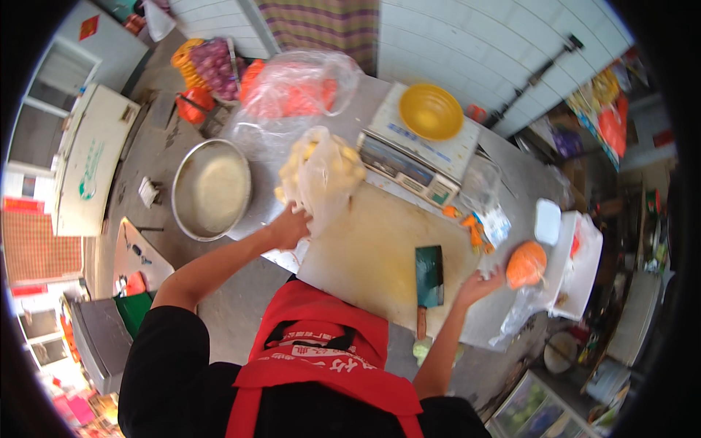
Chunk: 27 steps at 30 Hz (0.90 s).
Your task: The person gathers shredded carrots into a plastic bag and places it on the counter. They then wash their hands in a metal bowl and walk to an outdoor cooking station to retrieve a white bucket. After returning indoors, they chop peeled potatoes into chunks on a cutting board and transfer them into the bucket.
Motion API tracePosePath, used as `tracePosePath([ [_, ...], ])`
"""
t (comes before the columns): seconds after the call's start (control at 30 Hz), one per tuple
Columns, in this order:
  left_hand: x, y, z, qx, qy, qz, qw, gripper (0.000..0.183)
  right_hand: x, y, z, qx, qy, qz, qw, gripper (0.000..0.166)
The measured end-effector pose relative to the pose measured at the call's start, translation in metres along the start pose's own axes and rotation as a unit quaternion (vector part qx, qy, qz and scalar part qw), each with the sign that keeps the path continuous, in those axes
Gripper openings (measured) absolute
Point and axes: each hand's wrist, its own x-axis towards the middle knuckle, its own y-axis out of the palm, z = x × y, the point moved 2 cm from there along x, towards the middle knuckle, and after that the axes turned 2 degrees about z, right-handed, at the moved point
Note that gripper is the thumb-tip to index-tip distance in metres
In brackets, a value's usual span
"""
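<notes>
My left hand (290, 225) is at the lower left edge of a clear plastic bag (323, 175) full of pale yellow chunks. Its fingers touch the film, but blur hides whether they grip it. Beneath the bag's near end lies a large, worn cutting board (372, 241). A cleaver (429, 276) with a dark blade and wooden handle rests on the board's right side, handle towards me. My right hand (481, 286) hovers past the board's right edge, fingers apart and holding nothing. Just beyond its fingertips sits an orange bundle (526, 264) wrapped in plastic.
A digital scale (416, 159) carrying a yellow bowl (431, 112) stands behind the board. A steel basin (212, 189) is at the left. Orange scraps (473, 230) lie near the board's far right corner. A white foam box (572, 268) borders the metal table's right side.
</notes>
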Motion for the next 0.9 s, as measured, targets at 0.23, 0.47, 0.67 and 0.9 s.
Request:
tracePosePath([
  [0.23,-0.019,-0.014,0.014,-0.066,0.128,-0.081,0.986,0.023,-0.161,0.173,0.302,0.208,-0.399,0.395,0.801,0.027],
  [0.47,0.041,0.011,0.118,-0.298,-0.165,0.069,0.938,0.033,-0.145,0.292,0.288,-0.326,-0.358,0.6,0.637,0.017],
  [0.67,0.021,0.025,0.106,-0.191,-0.21,0.042,0.958,0.046,-0.144,0.266,0.287,-0.334,-0.204,0.483,0.784,0.034],
  [0.9,0.031,0.016,0.109,-0.19,-0.176,-0.144,0.955,0.04,-0.159,0.275,0.31,-0.253,-0.221,0.495,0.801,0.036],
])
